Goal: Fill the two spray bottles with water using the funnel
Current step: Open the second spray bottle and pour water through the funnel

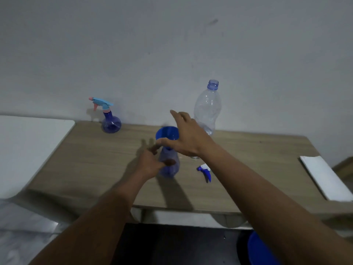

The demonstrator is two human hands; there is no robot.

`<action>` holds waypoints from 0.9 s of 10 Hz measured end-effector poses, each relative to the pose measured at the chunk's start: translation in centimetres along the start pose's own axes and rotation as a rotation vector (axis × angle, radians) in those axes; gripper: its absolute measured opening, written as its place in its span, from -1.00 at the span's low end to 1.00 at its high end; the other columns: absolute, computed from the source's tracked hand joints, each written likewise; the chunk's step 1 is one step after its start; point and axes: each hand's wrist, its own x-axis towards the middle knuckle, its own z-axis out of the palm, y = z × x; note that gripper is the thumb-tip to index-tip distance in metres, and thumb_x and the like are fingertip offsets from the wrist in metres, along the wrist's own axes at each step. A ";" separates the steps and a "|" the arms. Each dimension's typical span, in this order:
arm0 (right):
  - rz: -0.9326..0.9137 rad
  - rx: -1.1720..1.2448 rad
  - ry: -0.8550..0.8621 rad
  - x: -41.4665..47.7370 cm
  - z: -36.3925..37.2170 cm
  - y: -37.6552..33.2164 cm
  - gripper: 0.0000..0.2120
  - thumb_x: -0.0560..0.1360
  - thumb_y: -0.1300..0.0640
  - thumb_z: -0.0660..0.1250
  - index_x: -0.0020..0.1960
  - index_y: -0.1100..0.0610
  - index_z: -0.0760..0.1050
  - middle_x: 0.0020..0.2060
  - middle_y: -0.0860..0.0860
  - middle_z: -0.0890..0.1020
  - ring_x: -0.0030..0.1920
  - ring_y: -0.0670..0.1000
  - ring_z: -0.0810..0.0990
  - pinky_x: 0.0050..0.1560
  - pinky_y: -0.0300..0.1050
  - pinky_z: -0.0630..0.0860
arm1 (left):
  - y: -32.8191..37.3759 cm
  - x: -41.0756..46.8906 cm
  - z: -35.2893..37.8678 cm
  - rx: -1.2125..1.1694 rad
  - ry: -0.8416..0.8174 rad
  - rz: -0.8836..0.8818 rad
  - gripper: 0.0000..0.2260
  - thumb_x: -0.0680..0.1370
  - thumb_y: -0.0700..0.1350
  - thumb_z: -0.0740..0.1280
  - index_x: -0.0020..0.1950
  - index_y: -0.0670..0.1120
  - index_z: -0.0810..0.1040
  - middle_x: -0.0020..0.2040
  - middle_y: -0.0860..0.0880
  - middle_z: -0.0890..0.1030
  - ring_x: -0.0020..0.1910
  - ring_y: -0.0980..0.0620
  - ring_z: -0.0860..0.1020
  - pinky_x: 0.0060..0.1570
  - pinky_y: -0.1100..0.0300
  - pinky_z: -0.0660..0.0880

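Both hands work one translucent blue spray bottle (pixel 169 165): my left hand (pixel 150 165) grips its rounded body. My right hand (pixel 186 138) hovers spread, empty, over the smooth blue funnel (pixel 167 133), hiding the clear plastic bottle's (pixel 207 109) base.

Spray bottles: two, one capped (pixel 111 125), one open (pixel 169 165)
Funnels: one, blue (pixel 167 135)
Clear water bottles: one (pixel 207 109)
Loose spray heads: one (pixel 206 172)
Hands: two, left (pixel 150 163), right (pixel 188 137)
Tables: one (pixel 257 169)
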 end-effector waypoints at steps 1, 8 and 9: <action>0.030 -0.140 -0.182 1.5 1.0 -0.3 -0.05 0.41 -0.35 0.41 0.58 0.11 0.13 0.45 0.12 0.35 0.38 0.21 0.39 0.30 0.11 0.44 | -0.6 0.4 0.5 -0.016 0.002 0.010 -0.72 0.45 -0.32 0.47 0.13 -0.22 0.53 0.10 -0.10 0.57 0.12 -0.09 0.55 0.03 0.07 0.58; 0.122 -0.021 -0.154 1.9 -1.1 0.6 -0.18 0.43 -0.24 0.42 0.58 -0.21 0.12 0.32 0.13 0.40 0.31 0.24 0.33 0.26 0.10 0.36 | -1.4 1.3 0.7 -0.064 -0.051 0.073 -0.46 0.38 -0.33 0.54 0.32 -0.14 0.50 0.19 -0.05 0.58 0.19 -0.01 0.54 -0.17 0.45 0.51; 0.181 0.113 -0.125 0.7 -1.7 1.7 -0.21 0.37 -0.16 0.48 0.51 -0.19 0.21 0.22 0.11 0.42 0.20 0.18 0.43 0.23 0.08 0.47 | -1.5 1.1 0.4 0.044 -0.050 0.121 -0.49 0.38 -0.23 0.56 0.30 -0.07 0.53 0.09 0.01 0.60 0.11 0.04 0.56 -0.03 0.34 0.52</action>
